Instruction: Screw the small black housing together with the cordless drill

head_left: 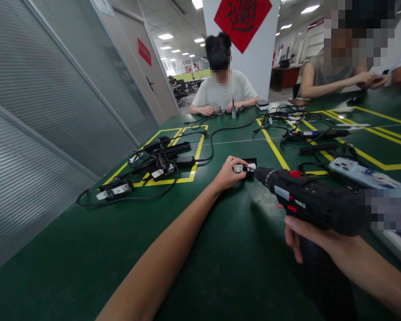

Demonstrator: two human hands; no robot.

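Observation:
My right hand (309, 234) is wrapped round the grip of a black cordless drill (316, 200) with red accents. The drill points left, and its tip meets or nearly meets a small white piece (239, 169) on the table; the exact contact is too small to tell. My left hand (230, 174) has its fingers closed on that white piece, pressing it down. Just behind it shows a dark, box-like part (251, 161); whether the two are joined I cannot tell. A ring is on one left finger.
Black devices with cables (162, 162) lie in yellow-taped areas (200, 149) on the green table (187, 232). More tangled cables (287, 118) and a light-blue patterned case (370, 174) lie to the right. One person (222, 89) sits opposite, another (324, 80) at the right.

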